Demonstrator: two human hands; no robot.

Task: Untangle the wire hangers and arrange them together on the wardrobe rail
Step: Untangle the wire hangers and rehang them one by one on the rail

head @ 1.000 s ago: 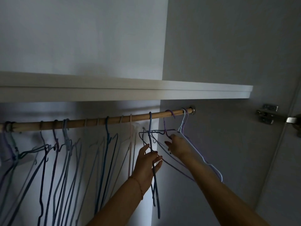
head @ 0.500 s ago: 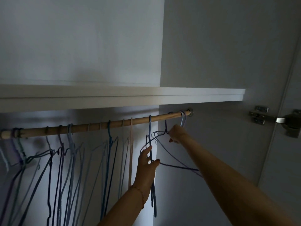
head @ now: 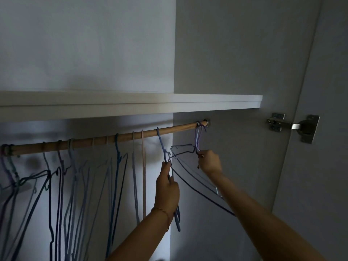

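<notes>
Up at the far right end of the wooden rail (head: pixel 131 137), a small knot of wire hangers (head: pixel 197 140) hangs by its hooks, their shoulders crossing a blue hanger (head: pixel 162 146) just to the left. The right hand (head: pixel 210 162) has its grip pinched on the necks of the knotted pair, right under the hooks. The left hand (head: pixel 166 193) is closed around the blue hanger's shoulder wire, holding it steady. To do this well, I would judge, keep the blue one still and turn the pinched pair until the crossed wires slip free, then slide everything left toward the other hangers (head: pixel 62 176) under the shelf (head: pixel 131 104).
</notes>
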